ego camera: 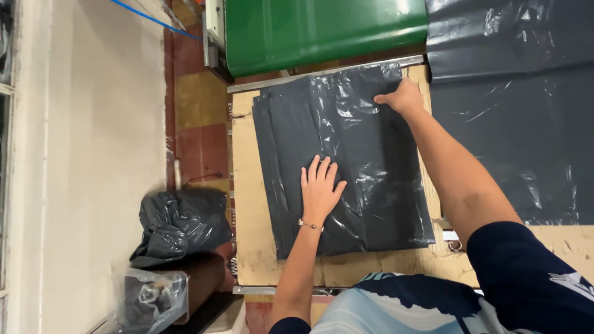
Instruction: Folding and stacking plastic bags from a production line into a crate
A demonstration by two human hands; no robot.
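Two hands on one stack of black bags (pixel 371 179), which lies flat on a cardboard-topped table (pixel 247 204). Near: my left hand (pixel 320 188) rests palm down, fingers spread wide, on the stack's near middle, holding nothing. Far right: my right hand (pixel 403 98) has its fingers curled on the stack's far corner, pinching the top bag's edge. Left on the floor, a stuffed black sack (pixel 179 226), a clear bag (pixel 151 300) nearer. Right, a loose black sheet (pixel 513 124). Far, a green belt (pixel 322 28).
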